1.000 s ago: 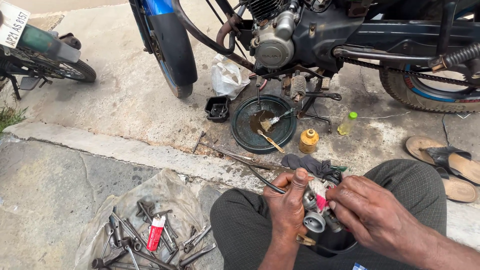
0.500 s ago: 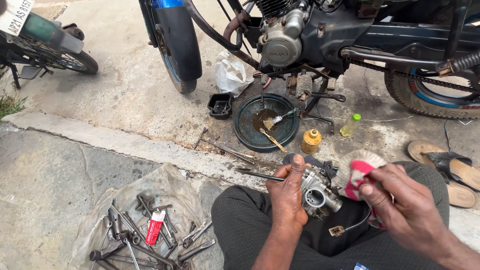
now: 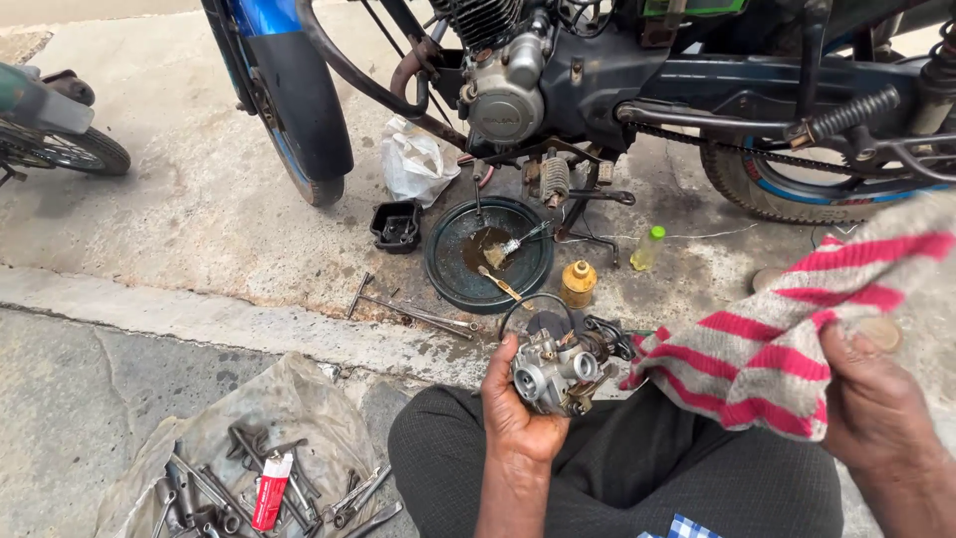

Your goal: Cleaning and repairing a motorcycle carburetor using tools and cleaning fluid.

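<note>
Right now the carburetor sits upright in my left hand, fingers wrapped around its metal body, above my lap. Just beside it, my right hand grips a red-and-grey striped cloth, bunched and lifted clear of the part. Beyond my knees lie a round black pan with a brush, a small yellow bottle, and the motorcycle. Spanners rest on a plastic sheet at my left.

Bare forearms without sleeves, dark finely checked trousers, and a blue-checked cloth scrap at the waist.
</note>
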